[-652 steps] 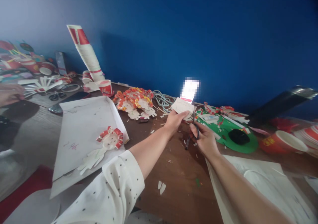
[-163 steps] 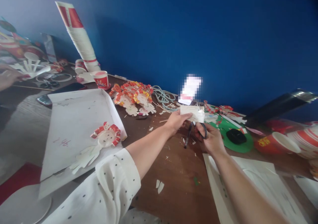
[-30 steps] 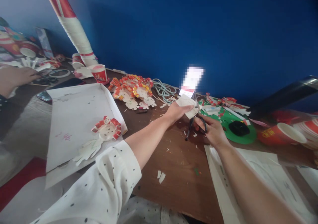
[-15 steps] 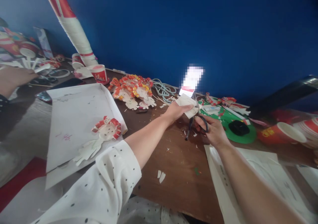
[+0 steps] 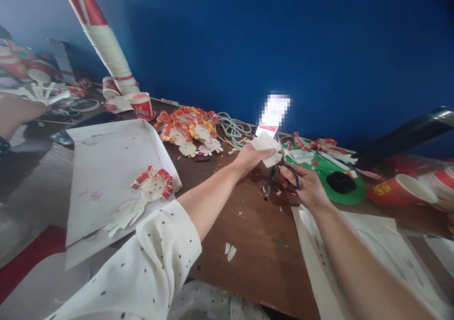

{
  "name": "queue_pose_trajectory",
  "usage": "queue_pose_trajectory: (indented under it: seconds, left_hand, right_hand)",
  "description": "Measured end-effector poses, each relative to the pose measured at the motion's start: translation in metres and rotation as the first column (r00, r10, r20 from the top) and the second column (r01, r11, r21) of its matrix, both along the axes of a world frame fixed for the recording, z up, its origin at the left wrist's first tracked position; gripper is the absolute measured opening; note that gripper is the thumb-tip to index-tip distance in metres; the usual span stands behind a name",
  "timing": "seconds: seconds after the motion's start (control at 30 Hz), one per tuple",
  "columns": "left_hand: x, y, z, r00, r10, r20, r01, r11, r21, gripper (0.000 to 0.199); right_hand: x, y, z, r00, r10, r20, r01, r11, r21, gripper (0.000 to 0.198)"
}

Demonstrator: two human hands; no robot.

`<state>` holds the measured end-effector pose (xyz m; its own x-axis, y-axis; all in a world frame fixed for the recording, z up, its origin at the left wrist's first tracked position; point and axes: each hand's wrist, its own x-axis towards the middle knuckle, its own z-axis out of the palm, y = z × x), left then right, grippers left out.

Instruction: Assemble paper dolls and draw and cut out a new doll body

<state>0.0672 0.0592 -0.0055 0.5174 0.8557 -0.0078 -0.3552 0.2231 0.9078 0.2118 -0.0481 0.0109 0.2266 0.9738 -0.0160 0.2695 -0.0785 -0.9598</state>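
Note:
My left hand (image 5: 251,160) pinches a small piece of white paper (image 5: 266,145) with faint drawn lines, thumb on top. Around the handle loops of the black scissors (image 5: 293,177) my right hand (image 5: 309,187) is closed; the blades meet the paper's right edge and are partly hidden behind it. A pen (image 5: 269,187) lies on the brown table (image 5: 248,244) below the paper. Small paper scraps (image 5: 230,251) are scattered nearby. Just beyond the paper leans a lit phone (image 5: 273,114) with a blurred screen.
Paper figures with red and yellow trim (image 5: 191,128) lie piled beside a coiled cord (image 5: 234,126). A white box lid (image 5: 102,168) carries one more figure. A green sheet (image 5: 344,197), red paper cups (image 5: 400,190) and a tall cup stack (image 5: 106,45) stand around. Another person's hand (image 5: 21,111) is at left.
My right hand and the scissors have shifted very slightly, and the paper has turned a little in my left hand. The other person's hand at left has moved slightly.

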Motion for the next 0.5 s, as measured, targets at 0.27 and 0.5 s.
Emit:
queue_pose_trajectory:
  seconds: [0.27, 0.5]
  left_hand:
    - [0.0003, 0.0007, -0.0001, 0.999, -0.004, 0.033, 0.006, 0.999, -0.038, 0.035]
    - [0.0004, 0.0010, -0.0009, 1.000, 0.001, 0.025, 0.000, 1.000, -0.022, 0.035]
  right_hand:
    - [0.0049, 0.0018, -0.0047, 1.000, 0.011, -0.028, -0.011, 1.000, -0.007, 0.038]
    - [0.0018, 0.0009, -0.0017, 1.000, -0.007, -0.013, 0.007, 1.000, -0.009, 0.040]
